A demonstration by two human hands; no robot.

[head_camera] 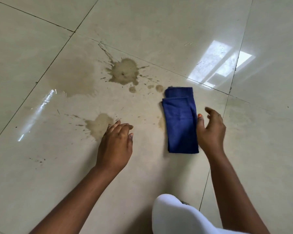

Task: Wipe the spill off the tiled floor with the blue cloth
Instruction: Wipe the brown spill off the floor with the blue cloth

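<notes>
White garment (172,215) at bottom centre, bulging up over a knee, runs off the lower frame edge. Small dark grey bit (185,203) peeks out just beside its upper right edge, too little visible to identify. Bright window reflection (218,63) at upper right, split into panes. Thinner glare streak (39,108) at left, slanting down-left. Dark grout lines (49,63) cross diagonally.
</notes>
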